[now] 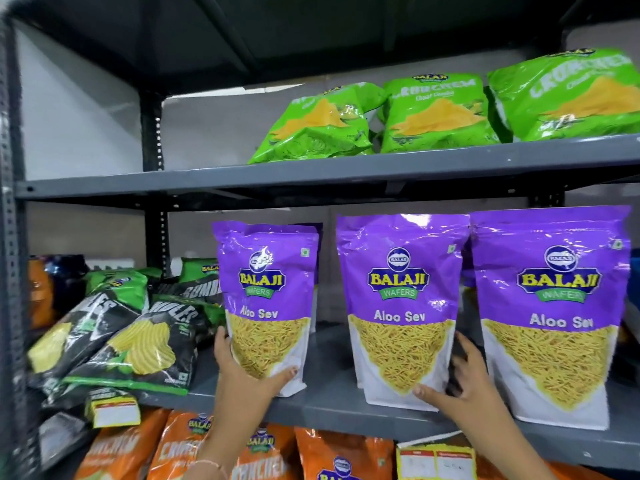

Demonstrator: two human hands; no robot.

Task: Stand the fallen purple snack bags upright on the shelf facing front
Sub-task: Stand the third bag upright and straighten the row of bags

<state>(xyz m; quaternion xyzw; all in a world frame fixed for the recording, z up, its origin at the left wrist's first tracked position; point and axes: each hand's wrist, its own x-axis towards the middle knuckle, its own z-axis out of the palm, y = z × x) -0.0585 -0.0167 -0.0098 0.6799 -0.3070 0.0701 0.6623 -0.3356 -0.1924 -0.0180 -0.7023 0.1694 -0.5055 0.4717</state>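
Note:
Three purple Aloo Sev bags stand upright and face front on the grey middle shelf [332, 407]. My left hand [242, 372] grips the lower left corner of the left purple bag [266, 299]. My right hand [460, 386] holds the lower right corner of the middle purple bag [398, 306], thumb on its front and fingers behind its edge. The right purple bag [550, 306] stands untouched beside it. More purple bags show partly behind the front ones.
Black and green chip bags [131, 341] lie piled at the left of the same shelf. Green snack bags [433, 112] sit on the shelf above. Orange bags [180, 448] and yellow price tags [436, 462] are below. A metal upright [10, 237] runs down the left.

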